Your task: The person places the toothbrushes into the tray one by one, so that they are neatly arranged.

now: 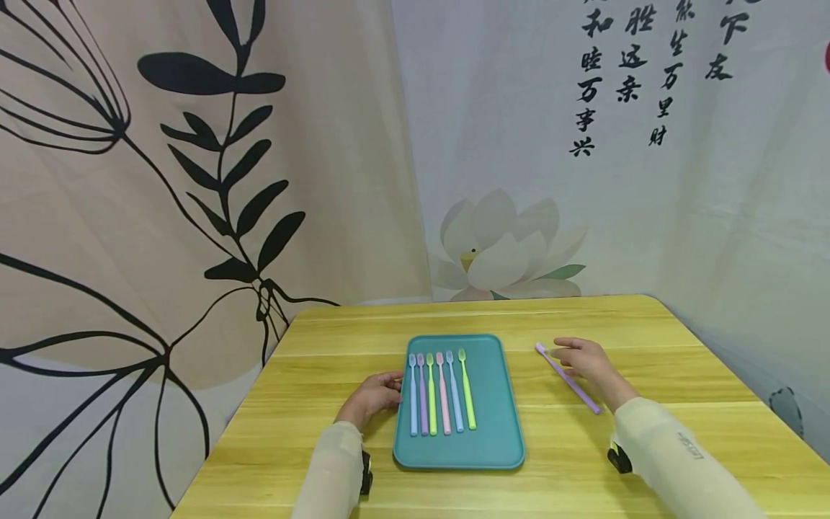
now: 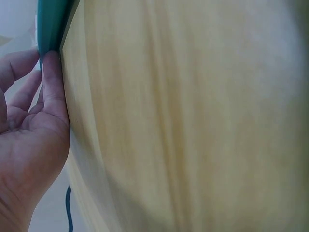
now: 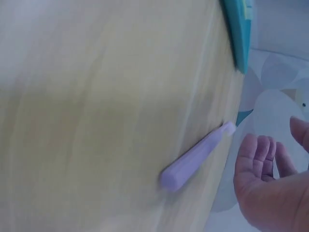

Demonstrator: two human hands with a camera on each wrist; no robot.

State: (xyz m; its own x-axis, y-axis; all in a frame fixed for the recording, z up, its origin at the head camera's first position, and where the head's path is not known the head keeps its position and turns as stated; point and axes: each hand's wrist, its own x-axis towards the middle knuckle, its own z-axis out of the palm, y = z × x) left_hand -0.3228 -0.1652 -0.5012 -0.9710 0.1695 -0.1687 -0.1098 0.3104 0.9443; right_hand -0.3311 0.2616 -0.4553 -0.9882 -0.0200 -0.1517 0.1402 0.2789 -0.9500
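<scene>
A teal tray (image 1: 496, 404) lies on the table, and several toothbrushes in blue, purple, green and pink stand side by side in its left and middle part, heads toward the far side. At its left rim, my left hand (image 1: 374, 396) pinches the edge; the left wrist view has the thumb and fingers (image 2: 52, 79) meeting the tray's rim. To the right of the tray, a purple toothbrush (image 1: 570, 380) lies slanted on the wood. My right hand (image 1: 586, 362) hovers beside its head end, fingers loosely bent with nothing between them, apart from the handle in the right wrist view.
The yellow wooden table (image 1: 350, 339) extends around the tray, its far edge close to a hanging cloth (image 1: 344, 216) printed with plants, a pale flower and dark characters. Both forearms come in from the near side, with a black band (image 1: 619, 458) at the right wrist.
</scene>
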